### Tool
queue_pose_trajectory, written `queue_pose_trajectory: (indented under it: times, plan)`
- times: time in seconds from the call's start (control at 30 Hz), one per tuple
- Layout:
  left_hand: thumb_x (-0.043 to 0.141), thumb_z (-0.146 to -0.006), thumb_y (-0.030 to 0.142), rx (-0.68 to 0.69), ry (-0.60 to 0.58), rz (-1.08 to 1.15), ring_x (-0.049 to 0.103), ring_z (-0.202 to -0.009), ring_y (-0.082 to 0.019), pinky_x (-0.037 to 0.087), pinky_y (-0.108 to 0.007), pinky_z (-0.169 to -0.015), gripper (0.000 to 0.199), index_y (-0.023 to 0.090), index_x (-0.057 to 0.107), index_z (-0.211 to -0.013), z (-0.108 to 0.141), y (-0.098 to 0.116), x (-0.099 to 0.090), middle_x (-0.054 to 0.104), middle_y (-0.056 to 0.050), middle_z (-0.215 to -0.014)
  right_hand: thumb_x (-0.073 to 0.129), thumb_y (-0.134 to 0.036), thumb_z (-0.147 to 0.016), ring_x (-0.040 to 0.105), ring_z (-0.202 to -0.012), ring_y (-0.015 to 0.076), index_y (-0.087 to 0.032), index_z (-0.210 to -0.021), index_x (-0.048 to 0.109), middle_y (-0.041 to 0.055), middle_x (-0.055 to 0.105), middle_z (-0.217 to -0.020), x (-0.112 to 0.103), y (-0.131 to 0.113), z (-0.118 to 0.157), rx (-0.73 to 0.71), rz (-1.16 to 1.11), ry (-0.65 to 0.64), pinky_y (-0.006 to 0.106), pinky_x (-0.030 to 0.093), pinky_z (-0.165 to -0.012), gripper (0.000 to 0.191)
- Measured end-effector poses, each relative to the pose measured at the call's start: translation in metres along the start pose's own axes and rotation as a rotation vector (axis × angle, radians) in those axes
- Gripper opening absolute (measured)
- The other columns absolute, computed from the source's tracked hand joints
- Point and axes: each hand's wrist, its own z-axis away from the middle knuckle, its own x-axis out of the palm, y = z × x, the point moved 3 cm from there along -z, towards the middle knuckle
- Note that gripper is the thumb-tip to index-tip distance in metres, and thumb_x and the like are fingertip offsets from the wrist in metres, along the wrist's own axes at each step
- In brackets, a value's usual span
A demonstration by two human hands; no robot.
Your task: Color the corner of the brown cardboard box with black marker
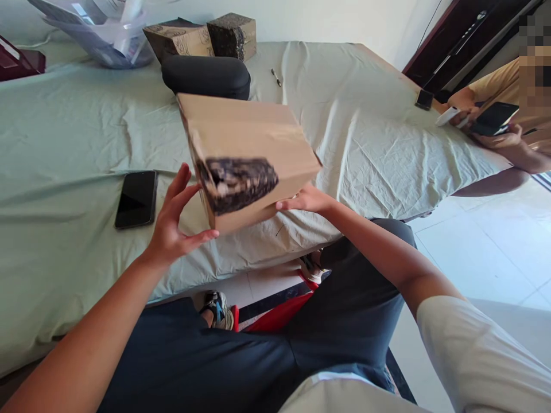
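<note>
A brown cardboard box with a dark patterned patch on its near end is lifted above the pale green sheet. My left hand is at the box's near left corner, fingers spread, thumb under the bottom edge. From the right, my right hand supports the box underneath, with most of its fingers hidden by the box. The box is tilted and blurred by motion.
A black phone lies on the sheet to the left. Behind the box sit a dark cushion, two patterned boxes, a plastic tub and a pen. A seated person at right holds a phone.
</note>
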Motion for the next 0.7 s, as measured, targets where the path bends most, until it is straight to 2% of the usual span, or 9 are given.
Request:
queue_pose_trajectory:
  times: [0.07,0.13,0.17,0.27,0.4,0.5,0.57,0.63,0.7]
  plan:
    - [0.102,-0.065,0.086,0.015,-0.062,0.078,0.024,-0.185,-0.051,0.024,-0.076,-0.148,0.121,0.046,0.061,-0.172,0.0,-0.005,0.001,0.04,-0.011,-0.193,0.083,-0.097,-0.083,0.062,-0.162,0.0442,-0.021,-0.171,0.059,0.0196,0.073,-0.164,0.006,-0.001,-0.001,0.028,-0.106,-0.022,0.066,0.052,-0.137,0.119]
    - [0.097,-0.069,0.09,-0.007,-0.115,0.187,0.013,-0.187,-0.05,0.028,-0.076,-0.145,0.125,0.054,0.05,-0.18,0.002,-0.009,0.005,0.026,-0.007,-0.2,0.078,-0.099,-0.085,0.06,-0.165,0.0446,-0.022,-0.177,0.053,0.0206,0.07,-0.168,0.011,-0.002,-0.002,0.065,-0.196,-0.029,0.068,0.052,-0.138,0.122]
    - [0.095,-0.072,0.09,-0.023,-0.13,0.233,0.013,-0.187,-0.05,0.033,-0.076,-0.143,0.125,0.058,0.045,-0.181,0.004,-0.011,0.008,0.02,-0.005,-0.202,0.078,-0.099,-0.086,0.059,-0.166,0.0447,-0.022,-0.177,0.052,0.0205,0.07,-0.169,0.013,-0.003,-0.002,0.083,-0.223,-0.029,0.068,0.052,-0.138,0.122]
    - [0.1,-0.074,0.08,-0.015,-0.137,0.276,0.028,-0.183,-0.051,0.048,-0.072,-0.135,0.134,0.063,0.029,-0.186,0.009,-0.013,0.016,0.015,-0.004,-0.204,0.08,-0.097,-0.085,0.06,-0.165,0.0446,-0.025,-0.175,0.055,0.0187,0.069,-0.171,0.015,-0.005,-0.004,0.111,-0.264,-0.02,0.067,0.052,-0.138,0.117]
    - [0.107,-0.072,0.062,0.026,-0.146,0.231,0.045,-0.176,-0.045,0.056,-0.06,-0.131,0.152,0.056,0.012,-0.191,0.013,-0.013,0.022,0.021,-0.009,-0.202,0.087,-0.089,-0.085,0.061,-0.164,0.0442,-0.023,-0.172,0.056,0.0198,0.068,-0.172,0.015,-0.007,-0.006,0.109,-0.285,-0.02,0.064,0.054,-0.137,0.113]
    - [0.108,-0.07,0.066,0.002,-0.153,0.256,0.049,-0.174,-0.046,0.054,-0.059,-0.133,0.149,0.045,0.025,-0.191,0.009,-0.016,0.018,0.028,-0.014,-0.2,0.093,-0.086,-0.08,0.061,-0.163,0.0444,-0.023,-0.173,0.052,0.0209,0.066,-0.172,0.016,-0.008,-0.007,0.106,-0.27,-0.006,0.064,0.055,-0.135,0.119]
    - [0.102,-0.074,0.075,-0.069,-0.11,0.216,0.052,-0.171,-0.048,0.049,-0.061,-0.136,0.131,0.034,0.045,-0.184,0.002,-0.02,0.01,0.046,-0.019,-0.191,0.097,-0.085,-0.077,0.058,-0.166,0.0445,-0.025,-0.175,0.047,0.0206,0.062,-0.176,0.017,-0.008,-0.008,0.099,-0.248,0.021,0.064,0.055,-0.135,0.125]
    - [0.09,-0.083,0.081,-0.176,-0.058,0.094,0.06,-0.164,-0.047,0.047,-0.063,-0.136,0.107,0.025,0.064,-0.17,-0.005,-0.026,-0.001,0.067,-0.02,-0.174,0.098,-0.084,-0.075,0.053,-0.169,0.045,-0.027,-0.176,0.043,0.0206,0.058,-0.178,0.018,-0.007,-0.009,0.104,-0.235,0.057,0.065,0.053,-0.137,0.128]
    - [0.079,-0.091,0.08,-0.281,-0.031,-0.075,0.07,-0.152,-0.045,0.049,-0.063,-0.133,0.088,0.021,0.074,-0.157,-0.013,-0.033,-0.014,0.078,-0.019,-0.159,0.099,-0.084,-0.074,0.049,-0.171,0.0464,-0.026,-0.175,0.044,0.0211,0.058,-0.177,0.018,-0.005,-0.008,0.124,-0.222,0.092,0.067,0.05,-0.138,0.129]
